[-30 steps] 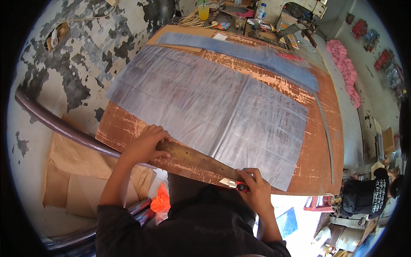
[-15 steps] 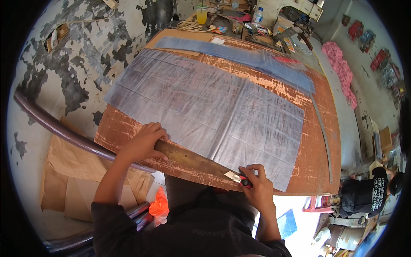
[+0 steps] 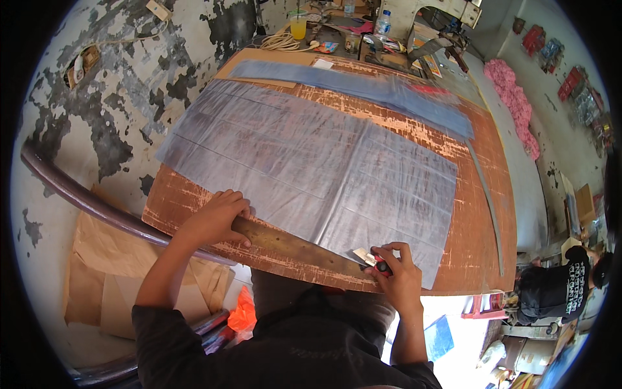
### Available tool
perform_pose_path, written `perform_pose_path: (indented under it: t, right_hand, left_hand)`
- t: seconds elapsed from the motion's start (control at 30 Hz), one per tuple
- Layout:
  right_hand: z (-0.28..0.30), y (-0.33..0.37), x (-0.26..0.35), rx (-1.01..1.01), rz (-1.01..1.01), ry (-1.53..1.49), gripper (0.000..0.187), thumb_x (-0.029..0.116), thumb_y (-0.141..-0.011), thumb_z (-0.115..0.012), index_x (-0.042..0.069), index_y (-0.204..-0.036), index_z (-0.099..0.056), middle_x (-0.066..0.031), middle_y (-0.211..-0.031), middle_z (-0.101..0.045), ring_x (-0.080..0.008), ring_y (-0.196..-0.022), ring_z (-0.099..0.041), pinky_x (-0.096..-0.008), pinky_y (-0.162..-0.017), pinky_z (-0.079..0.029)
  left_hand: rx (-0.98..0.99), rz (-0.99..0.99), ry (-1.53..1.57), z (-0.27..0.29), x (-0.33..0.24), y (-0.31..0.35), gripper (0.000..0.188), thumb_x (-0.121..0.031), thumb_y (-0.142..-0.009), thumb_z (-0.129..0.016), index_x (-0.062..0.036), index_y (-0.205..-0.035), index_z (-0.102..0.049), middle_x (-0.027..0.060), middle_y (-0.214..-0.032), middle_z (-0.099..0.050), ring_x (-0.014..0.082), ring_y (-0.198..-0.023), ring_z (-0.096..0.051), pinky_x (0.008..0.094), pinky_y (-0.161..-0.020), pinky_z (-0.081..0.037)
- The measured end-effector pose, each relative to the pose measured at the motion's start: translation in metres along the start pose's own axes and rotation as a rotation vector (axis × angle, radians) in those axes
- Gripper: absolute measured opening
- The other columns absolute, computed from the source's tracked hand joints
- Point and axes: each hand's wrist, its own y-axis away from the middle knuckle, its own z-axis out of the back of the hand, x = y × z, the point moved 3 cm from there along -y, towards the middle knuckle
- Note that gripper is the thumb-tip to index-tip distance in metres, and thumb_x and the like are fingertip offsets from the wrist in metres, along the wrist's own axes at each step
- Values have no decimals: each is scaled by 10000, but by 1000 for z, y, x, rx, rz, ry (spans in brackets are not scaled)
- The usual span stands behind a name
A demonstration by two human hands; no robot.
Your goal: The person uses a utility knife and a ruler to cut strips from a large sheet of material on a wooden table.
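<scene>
A large, thin, translucent bluish-grey plastic sheet (image 3: pixel 285 142) with fold lines lies on the worn brown tabletop. Along its near edge runs a long brown, worn straightedge ruler (image 3: pixel 295 247). My left hand (image 3: pixel 217 217) grips the ruler's left end, pressing it down, thumb on the near side and fingers on the far side. Near the ruler's right end, my right hand (image 3: pixel 400 272) is closed around a small red-and-black cutter knife (image 3: pixel 381 264) with a pale piece at its front. The blade's tip is too small to make out.
Folded blue plastic (image 3: pixel 363 91) lies along the table's far side, by a thin grey strip (image 3: pixel 486 207). Behind stand a sewing machine (image 3: pixel 447 13), a yellow drink cup (image 3: pixel 298 27) and a water bottle (image 3: pixel 383 23). Brown paper (image 3: pixel 123 253) lies lower left; another person (image 3: pixel 554 288) is at right.
My right hand has moved a little to the right along the ruler with the cutter knife, which has turned slightly. My left hand keeps its hold on the ruler. The view has shifted slightly.
</scene>
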Motion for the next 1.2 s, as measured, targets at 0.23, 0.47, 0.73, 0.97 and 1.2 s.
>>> perform_pose_path:
  t: [0.23,0.47,0.73,0.97,1.2]
  right_hand:
    - [2,-3,-2,-22,26,-10,426,133,-811,-937,169,-1223,-834,-26,-1262,-666,-252,-892,-786,-405,-727,-633]
    - [-1,8,0,51,135,63,572,111,-782,-921,206,-1330,-787,-36,-1339,-658,-236,-898,-768,-404,-733,-626]
    - [-7,17,12,158,282,71,655,76,-788,-888,175,-1415,-730,-67,-1443,-619,-264,-955,-759,-429,-812,-620]
    - [-4,13,18,258,273,87,666,97,-808,-889,165,-1446,-714,-71,-1535,-588,-296,-926,-738,-434,-825,-625]
    - [-16,27,15,235,363,138,745,137,-769,-912,159,-1477,-682,-49,-1690,-520,-244,-918,-736,-388,-823,-595]
  left_hand:
    - [35,-8,-9,-3,-2,2,606,-353,-629,-1058,-90,-1000,-656,106,-1178,-615,344,-1218,-569,456,-1062,-463]
    - [15,35,-31,-1,-19,31,629,-390,-628,-1061,-80,-990,-650,123,-1151,-613,355,-1194,-583,465,-1043,-471]
    - [-79,67,12,-30,-20,61,605,-385,-690,-1035,-102,-1060,-649,103,-1108,-656,347,-1127,-636,466,-998,-474]
    - [-127,149,116,-40,-20,70,679,-346,-693,-1035,-91,-1187,-646,111,-1130,-652,357,-1151,-626,477,-1031,-472]
    - [-128,189,138,-46,-24,81,676,-304,-677,-1040,-97,-1191,-652,116,-1163,-638,364,-1181,-601,483,-1047,-477]
